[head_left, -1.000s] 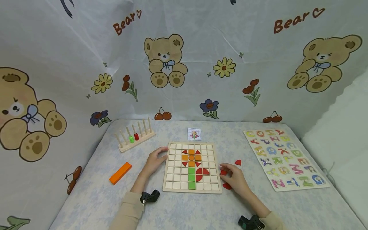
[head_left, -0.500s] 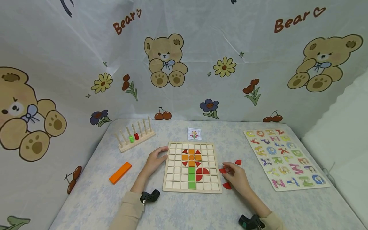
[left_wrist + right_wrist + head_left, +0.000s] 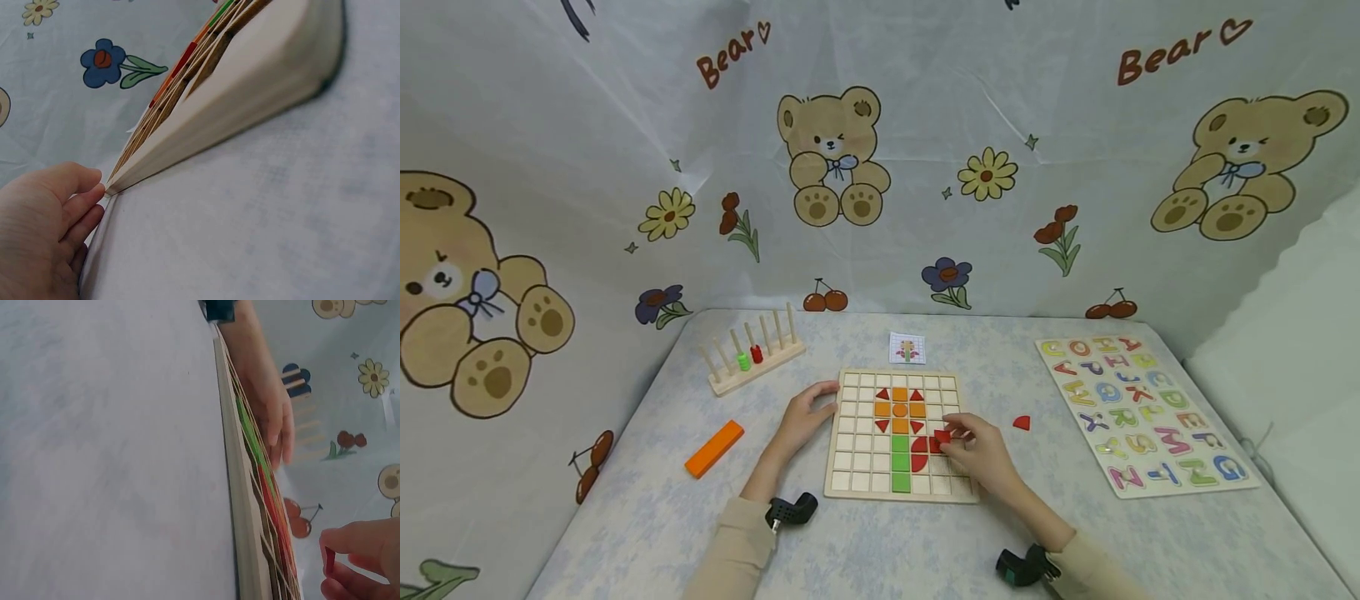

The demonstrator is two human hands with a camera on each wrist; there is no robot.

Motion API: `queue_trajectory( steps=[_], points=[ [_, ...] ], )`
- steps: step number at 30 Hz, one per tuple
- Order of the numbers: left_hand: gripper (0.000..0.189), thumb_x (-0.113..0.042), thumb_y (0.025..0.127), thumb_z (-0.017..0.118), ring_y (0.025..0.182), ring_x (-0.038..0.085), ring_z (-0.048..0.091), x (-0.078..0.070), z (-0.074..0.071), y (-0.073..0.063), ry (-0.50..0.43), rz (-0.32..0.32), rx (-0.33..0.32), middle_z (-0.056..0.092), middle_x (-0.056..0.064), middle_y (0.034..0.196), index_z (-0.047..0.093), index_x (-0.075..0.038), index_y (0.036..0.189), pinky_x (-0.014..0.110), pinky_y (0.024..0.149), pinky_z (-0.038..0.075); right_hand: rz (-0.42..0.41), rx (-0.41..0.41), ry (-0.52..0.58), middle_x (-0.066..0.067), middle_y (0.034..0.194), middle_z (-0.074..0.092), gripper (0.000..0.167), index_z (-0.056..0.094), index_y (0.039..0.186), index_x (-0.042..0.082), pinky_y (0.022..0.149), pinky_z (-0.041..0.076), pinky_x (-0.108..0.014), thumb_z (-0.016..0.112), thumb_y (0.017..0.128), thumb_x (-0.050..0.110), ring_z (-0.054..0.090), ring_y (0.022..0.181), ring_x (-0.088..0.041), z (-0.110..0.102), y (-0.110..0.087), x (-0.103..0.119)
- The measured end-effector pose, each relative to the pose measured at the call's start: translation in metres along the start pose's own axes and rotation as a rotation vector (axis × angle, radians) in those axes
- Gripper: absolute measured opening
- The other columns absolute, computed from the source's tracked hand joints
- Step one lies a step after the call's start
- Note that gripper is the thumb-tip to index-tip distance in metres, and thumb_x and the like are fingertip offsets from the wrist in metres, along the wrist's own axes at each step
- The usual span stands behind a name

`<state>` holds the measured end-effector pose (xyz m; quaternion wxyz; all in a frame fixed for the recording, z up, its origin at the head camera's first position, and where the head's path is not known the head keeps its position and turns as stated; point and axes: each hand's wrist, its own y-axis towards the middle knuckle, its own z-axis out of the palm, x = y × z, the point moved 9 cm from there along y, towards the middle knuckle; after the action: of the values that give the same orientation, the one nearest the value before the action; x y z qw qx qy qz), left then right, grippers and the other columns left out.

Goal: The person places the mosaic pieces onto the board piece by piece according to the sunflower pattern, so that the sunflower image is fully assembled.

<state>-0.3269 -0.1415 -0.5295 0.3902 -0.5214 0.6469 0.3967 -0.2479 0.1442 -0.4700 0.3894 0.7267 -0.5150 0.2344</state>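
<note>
The wooden grid board (image 3: pixel 858 492) lies flat, with orange, red and green pieces set in its squares. My right hand (image 3: pixel 988 454) is over the board's right side and pinches a red quarter-circle piece (image 3: pixel 942 436) between thumb and finger; the right wrist view shows the red piece (image 3: pixel 329 559) edge-on. The held piece overlaps a red piece (image 3: pixel 934 447) on the grid, partly hidden by the fingers. To its left sit red quarter-circles (image 3: pixel 919 462). My left hand (image 3: pixel 801 419) rests at the board's left edge, fingertips touching the rim (image 3: pixel 144 170).
One loose red quarter-circle (image 3: pixel 1022 422) lies right of the board. A small pattern card (image 3: pixel 907 348) is behind it. A peg stand (image 3: pixel 757 368) with green and red rings and an orange block (image 3: pixel 714 449) stand left; an alphabet board (image 3: pixel 1150 417) lies right.
My right hand has picked up a red quarter-circle from beside the board and moved left over the grid. The lower loose red piece is out of sight now. The left hand stays put.
</note>
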Motion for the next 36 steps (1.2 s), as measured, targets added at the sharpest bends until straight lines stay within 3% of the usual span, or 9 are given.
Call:
queue_trajectory(
  steps=[7,14,21,36],
  points=[
    [0.036,-0.014,0.091,0.063,0.13,0.027,0.049,-0.002,0.0,0.002,-0.008,0.01,-0.007,0.06,0.009,0.13,0.06,-0.01,0.127,0.048,0.113,0.033,-0.044,0.15,0.083,-0.01,0.096,0.067,0.035,0.065,0.112,-0.001,0.071,0.054,-0.024,0.075,0.079,0.004,0.061,0.083,-0.021,0.048,0.004,0.029],
    [0.036,-0.015,0.091,0.064,0.13,0.025,0.049,0.002,0.001,0.001,-0.006,-0.015,0.0,0.06,0.008,0.131,0.06,-0.011,0.127,0.047,0.114,0.033,-0.109,0.218,0.031,-0.005,0.091,0.066,0.035,0.066,0.11,0.001,0.067,0.048,-0.021,0.077,0.077,0.007,0.054,0.076,-0.016,0.077,0.002,0.044],
    [0.036,-0.014,0.091,0.064,0.13,0.025,0.049,0.003,0.001,0.0,-0.006,-0.013,-0.004,0.06,0.008,0.13,0.06,-0.011,0.127,0.047,0.114,0.033,-0.115,0.265,0.012,-0.005,0.086,0.063,0.034,0.067,0.107,0.001,0.066,0.045,-0.02,0.078,0.076,0.006,0.05,0.073,-0.014,0.089,0.003,0.046],
    [0.036,-0.015,0.091,0.064,0.131,0.025,0.048,0.002,0.001,0.001,-0.011,-0.014,-0.002,0.06,0.008,0.131,0.06,-0.012,0.127,0.047,0.114,0.032,-0.116,0.221,0.007,-0.004,0.086,0.067,0.027,0.069,0.104,0.003,0.068,0.049,-0.022,0.076,0.078,0.006,0.055,0.076,-0.014,0.085,0.003,0.044]
  ],
)
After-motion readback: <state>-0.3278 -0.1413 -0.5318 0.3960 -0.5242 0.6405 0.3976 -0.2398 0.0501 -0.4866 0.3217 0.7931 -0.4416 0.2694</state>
